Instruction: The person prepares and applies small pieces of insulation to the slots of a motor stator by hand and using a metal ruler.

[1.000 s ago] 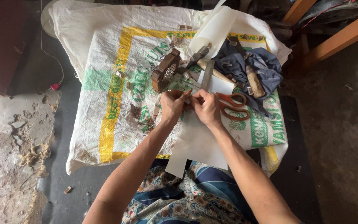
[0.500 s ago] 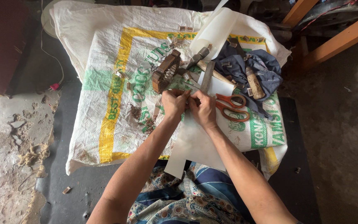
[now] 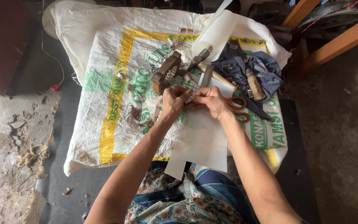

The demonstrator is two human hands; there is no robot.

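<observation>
My left hand [image 3: 173, 100] and right hand [image 3: 209, 99] were drawn together over the woven sack [image 3: 104, 62], fingertips nearly touching, both pinched on a small pale piece [image 3: 189, 98] between them. It was too small and too covered by my fingers for me to tell what it was, or how firmly I had it.

As I judged it, the risk lay in that pinch. The piece sat only at my fingertips, so a slip of either thumb could have dropped it onto the white translucent sheet [image 3: 201, 141] just below my wrists, where it could slide off toward my lap. The sheet itself hung past the near edge of the sack, with nothing weighing it down, and a nudge from my forearms could have pulled it off. Many small metal bits lay scattered beyond my knuckles, so a dropped piece could easily have been lost among them.

The orange-handled scissors [image 3: 239, 108] lay touching the outer side of my right hand. Just beyond my left fingers stood a brown slotted block [image 3: 165, 74], and further out past my right hand a wooden-handled tool [image 3: 254, 85] rested on dark blue cloth [image 3: 266, 68].
</observation>
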